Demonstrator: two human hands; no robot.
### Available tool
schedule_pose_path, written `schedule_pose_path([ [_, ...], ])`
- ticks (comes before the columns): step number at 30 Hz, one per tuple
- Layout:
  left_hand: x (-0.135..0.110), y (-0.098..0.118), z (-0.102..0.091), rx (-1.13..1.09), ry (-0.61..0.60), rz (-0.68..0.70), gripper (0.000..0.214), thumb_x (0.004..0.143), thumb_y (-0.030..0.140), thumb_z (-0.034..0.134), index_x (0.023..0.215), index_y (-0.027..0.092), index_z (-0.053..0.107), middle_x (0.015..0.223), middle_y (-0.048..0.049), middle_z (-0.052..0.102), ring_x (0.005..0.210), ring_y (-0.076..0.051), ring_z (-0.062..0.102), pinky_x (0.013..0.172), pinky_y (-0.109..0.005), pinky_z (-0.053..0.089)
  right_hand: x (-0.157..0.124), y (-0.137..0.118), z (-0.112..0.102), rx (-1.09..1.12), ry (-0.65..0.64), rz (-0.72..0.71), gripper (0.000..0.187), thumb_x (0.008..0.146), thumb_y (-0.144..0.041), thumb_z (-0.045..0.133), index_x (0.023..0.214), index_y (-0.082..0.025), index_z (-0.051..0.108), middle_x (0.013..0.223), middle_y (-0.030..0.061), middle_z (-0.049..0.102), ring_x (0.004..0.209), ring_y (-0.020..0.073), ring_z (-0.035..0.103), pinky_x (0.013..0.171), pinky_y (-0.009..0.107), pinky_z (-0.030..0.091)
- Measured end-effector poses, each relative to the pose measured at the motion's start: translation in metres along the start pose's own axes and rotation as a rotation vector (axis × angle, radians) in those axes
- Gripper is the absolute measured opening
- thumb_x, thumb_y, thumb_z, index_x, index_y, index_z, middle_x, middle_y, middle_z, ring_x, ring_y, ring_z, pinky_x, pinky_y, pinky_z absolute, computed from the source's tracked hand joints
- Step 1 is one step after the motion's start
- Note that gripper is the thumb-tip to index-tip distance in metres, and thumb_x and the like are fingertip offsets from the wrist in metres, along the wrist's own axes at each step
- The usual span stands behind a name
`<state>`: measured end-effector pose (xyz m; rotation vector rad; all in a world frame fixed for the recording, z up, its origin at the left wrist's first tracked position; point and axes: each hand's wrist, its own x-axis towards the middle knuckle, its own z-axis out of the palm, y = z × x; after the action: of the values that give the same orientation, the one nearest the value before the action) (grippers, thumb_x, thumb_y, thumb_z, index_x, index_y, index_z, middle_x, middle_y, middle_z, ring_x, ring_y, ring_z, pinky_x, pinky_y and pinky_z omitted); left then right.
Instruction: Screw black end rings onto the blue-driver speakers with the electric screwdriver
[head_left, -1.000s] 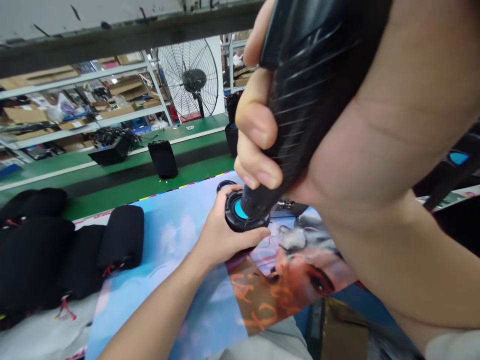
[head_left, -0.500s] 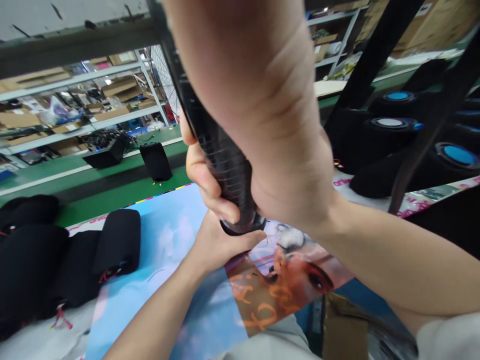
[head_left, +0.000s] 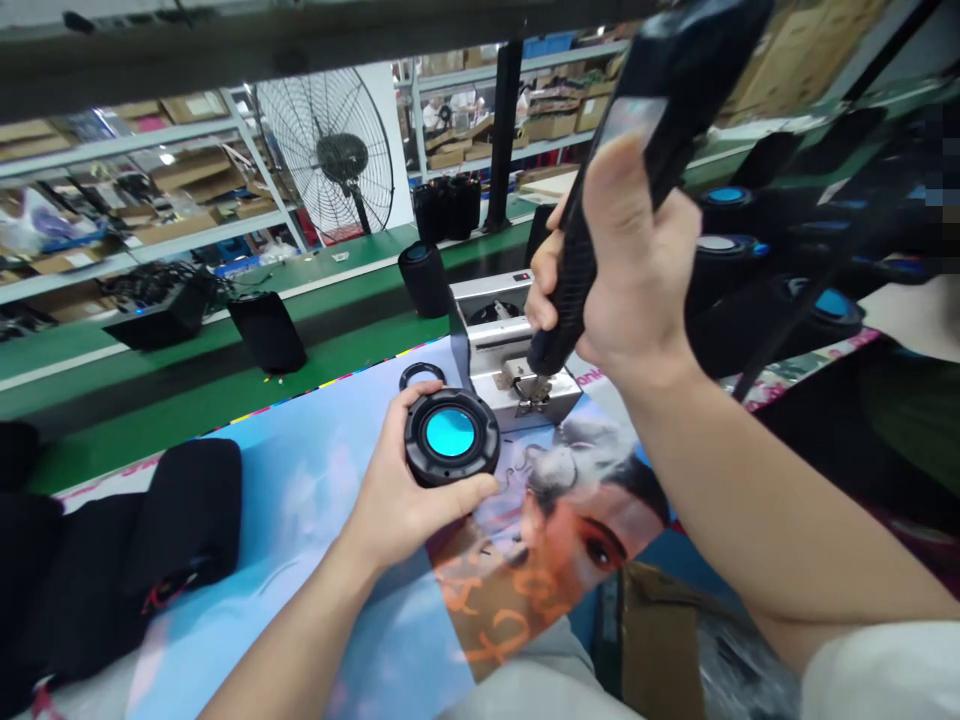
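At the centre of the view, over a glossy printed sheet (head_left: pixel 300 480) in blue and orange, the left hand (head_left: pixel 397 495) curls part-way closed around a round black plastic unit with a shiny blue disc in its upward-facing end (head_left: pixel 451 433). If this side grip loosened, the unit could turn or tip, since only the thumb and fingers visibly steady it. The right hand wraps firmly around a long black ribbed handheld tool (head_left: pixel 684 90), thumb laid along its body. The tool slants, so a tip brought down at that angle could slip off its mark and scratch the blue disc. It could also knock the silver metal box-shaped device (head_left: pixel 491 385), which stands close beside the unit.

The unit lies at one to two o'clock from the middle of the left hand, touching it, thumb on the near side and fingers on the far side; its base is hidden. The right hand (head_left: pixel 630 270) sits at two o'clock from the unit, well apart. The tool's tip appears over the device's front; I cannot tell whether they touch.
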<state>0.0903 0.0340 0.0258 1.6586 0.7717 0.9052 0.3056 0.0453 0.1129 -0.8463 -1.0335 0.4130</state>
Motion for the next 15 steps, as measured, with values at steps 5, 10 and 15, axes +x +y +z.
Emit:
schedule_pose_path([
  [5, 0.002, 0.002, -0.002, 0.055, 0.014, 0.048, 0.080, 0.068, 0.040, 0.097, 0.132, 0.025, 0.050, 0.125, -0.0085, 0.076, 0.112, -0.030, 0.079, 0.098, -0.043, 0.063, -0.009, 0.028, -0.003, 0.017, 0.038, 0.112, 0.063, 0.075, -0.081, 0.079, 0.082, -0.026, 0.050, 0.052, -0.0056, 0.047, 0.037, 0.0110, 0.041, 0.038, 0.030, 0.025],
  [10, 0.002, 0.000, -0.002, 0.046, 0.014, 0.067, 0.080, 0.069, 0.038, 0.097, 0.133, 0.025, 0.050, 0.126, -0.0089, 0.076, 0.113, -0.029, 0.079, 0.099, -0.043, 0.063, -0.010, 0.023, -0.009, 0.006, -0.055, 0.237, 0.074, 0.063, -0.088, 0.083, 0.077, -0.024, 0.049, 0.052, -0.0048, 0.050, 0.036, 0.0121, 0.044, 0.036, 0.030, 0.031],
  [15, -0.002, -0.002, -0.001, -0.003, -0.004, 0.050, 0.085, 0.069, 0.038, 0.098, 0.136, 0.026, 0.048, 0.129, -0.0092, 0.075, 0.112, -0.029, 0.079, 0.097, -0.041, 0.064, -0.004, -0.026, 0.001, 0.058, -0.056, 0.163, 0.069, 0.061, -0.079, 0.091, 0.080, -0.024, 0.054, 0.055, -0.0062, 0.050, 0.041, 0.0146, 0.046, 0.036, 0.034, 0.037],
])
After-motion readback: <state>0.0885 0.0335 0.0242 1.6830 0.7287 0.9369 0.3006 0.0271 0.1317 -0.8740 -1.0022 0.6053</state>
